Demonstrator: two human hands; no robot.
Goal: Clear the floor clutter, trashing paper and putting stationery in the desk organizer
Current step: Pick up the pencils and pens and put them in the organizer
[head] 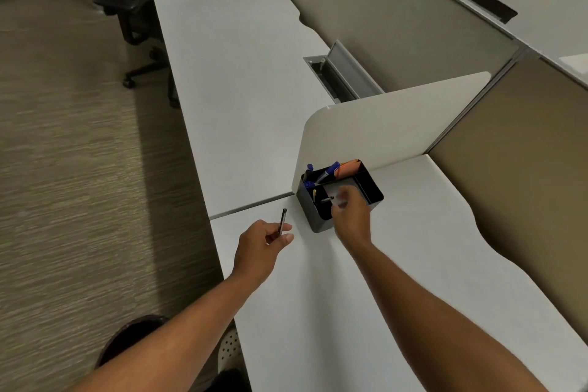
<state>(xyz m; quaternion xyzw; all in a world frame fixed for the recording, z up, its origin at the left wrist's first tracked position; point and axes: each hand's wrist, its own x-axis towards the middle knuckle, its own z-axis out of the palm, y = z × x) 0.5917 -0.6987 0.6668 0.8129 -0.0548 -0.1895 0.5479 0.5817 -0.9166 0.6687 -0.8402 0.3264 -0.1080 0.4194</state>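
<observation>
blurred right hand (pixel 350 216) over desk organizer (pixel 372 189)

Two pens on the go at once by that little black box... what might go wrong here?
1. The right hand is blurred over the desk organizer, with a pen at its fingertips above the front compartment; a rushed drop might miss or bounce out.
2. The organizer sits near the desk corner, so a nudge may shove it toward the edge.
3. The left hand pinches a thin dark pen by its lower end only; that light grip may let it slip to the floor.
</observation>
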